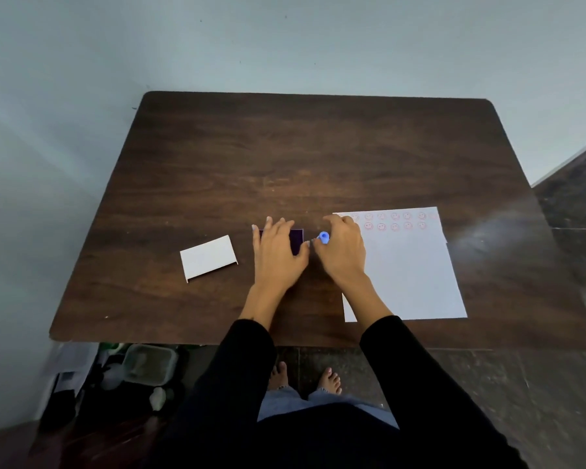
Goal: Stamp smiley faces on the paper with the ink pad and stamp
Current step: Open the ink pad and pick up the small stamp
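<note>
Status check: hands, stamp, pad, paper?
Left hand flat on ink pad. Right hand holds blue stamp beside pad. Paper: two rows of smileys on top. White lid left, clear.

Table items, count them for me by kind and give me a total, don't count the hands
Paper sheet: 1
Ink pad: 1
Stamp: 1
White lid: 1
Total: 4
</note>
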A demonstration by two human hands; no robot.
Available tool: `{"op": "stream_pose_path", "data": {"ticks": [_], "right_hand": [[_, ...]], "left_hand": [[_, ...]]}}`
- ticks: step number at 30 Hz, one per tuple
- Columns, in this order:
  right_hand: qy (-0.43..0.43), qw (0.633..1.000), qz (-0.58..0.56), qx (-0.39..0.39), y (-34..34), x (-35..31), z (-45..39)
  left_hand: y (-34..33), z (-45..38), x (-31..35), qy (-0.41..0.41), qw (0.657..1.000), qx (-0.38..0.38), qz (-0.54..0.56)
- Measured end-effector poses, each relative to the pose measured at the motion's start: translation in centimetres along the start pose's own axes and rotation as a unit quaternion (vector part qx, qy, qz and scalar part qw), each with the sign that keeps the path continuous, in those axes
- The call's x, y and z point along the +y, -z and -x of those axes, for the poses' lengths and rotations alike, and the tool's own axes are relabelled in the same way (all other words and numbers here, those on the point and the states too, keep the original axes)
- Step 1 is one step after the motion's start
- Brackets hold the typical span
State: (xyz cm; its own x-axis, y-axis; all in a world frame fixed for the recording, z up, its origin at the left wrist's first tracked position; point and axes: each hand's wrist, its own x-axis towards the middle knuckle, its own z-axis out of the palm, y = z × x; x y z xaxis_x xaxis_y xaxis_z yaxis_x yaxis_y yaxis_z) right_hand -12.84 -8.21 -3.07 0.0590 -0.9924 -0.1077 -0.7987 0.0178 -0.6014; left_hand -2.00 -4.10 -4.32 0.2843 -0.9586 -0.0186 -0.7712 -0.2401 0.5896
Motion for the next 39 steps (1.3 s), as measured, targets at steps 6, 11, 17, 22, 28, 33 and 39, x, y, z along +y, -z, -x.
{"op": "stream_pose_path", "data": {"ticks": [6,11,17,22,28,33,39], "right_hand": [[-0.014,1.000,-0.011,0.004,-0.4,0.4,0.0],[-0.051,0.993,-0.101,0.039,0.2,0.2,0.0],[-0.068,0.982,-0.172,0.035,0.7,0.5,0.0],[-0.082,0.974,-0.209,0.027,0.9,0.8,0.2],[-0.058,0.979,-0.194,0.020,0.9,0.9,0.1],[-0.045,0.983,-0.179,0.022,0.8,1.0,0.1],[-0.019,0.982,-0.187,0.003,0.9,1.7,0.1]], "left_hand": [[-1.0,0.0,-0.2,-0.037,0.998,-0.020,-0.036],[-1.7,-0.4,0.2,-0.046,0.998,0.002,-0.044],[-2.3,-0.2,0.4,-0.033,0.998,0.057,-0.001],[-2.4,0.1,0.5,-0.031,0.997,0.066,0.001],[-2.1,0.1,0.1,-0.063,0.995,0.081,-0.012],[-1.9,0.0,-0.2,-0.085,0.993,0.074,-0.031],[-2.2,0.1,-0.3,-0.082,0.995,0.062,-0.015]]}}
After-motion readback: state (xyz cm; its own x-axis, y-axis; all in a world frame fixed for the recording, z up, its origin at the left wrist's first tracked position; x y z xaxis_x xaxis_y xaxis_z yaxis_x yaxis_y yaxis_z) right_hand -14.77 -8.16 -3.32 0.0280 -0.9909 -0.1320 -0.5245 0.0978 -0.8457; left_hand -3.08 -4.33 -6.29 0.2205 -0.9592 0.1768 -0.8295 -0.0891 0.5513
